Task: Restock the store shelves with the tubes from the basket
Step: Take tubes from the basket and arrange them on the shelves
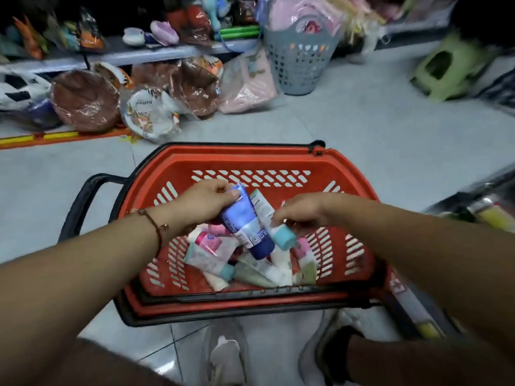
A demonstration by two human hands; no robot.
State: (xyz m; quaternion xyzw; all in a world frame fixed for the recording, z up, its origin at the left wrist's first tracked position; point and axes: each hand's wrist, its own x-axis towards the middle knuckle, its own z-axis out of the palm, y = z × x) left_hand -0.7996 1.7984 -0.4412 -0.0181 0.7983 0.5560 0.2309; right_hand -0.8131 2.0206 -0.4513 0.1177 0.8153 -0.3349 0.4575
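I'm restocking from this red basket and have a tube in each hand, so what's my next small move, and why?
Probably lift both hands clear of the basket and turn to the shelf. The left hand already grips the blue tube and the right hand pinches the white tube with the teal cap, both above the pile of tubes.

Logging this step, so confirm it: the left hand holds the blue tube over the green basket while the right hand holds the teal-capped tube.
Wrong colour: the head view shows a red basket. The left hand holds the blue tube over it while the right hand holds the teal-capped tube.
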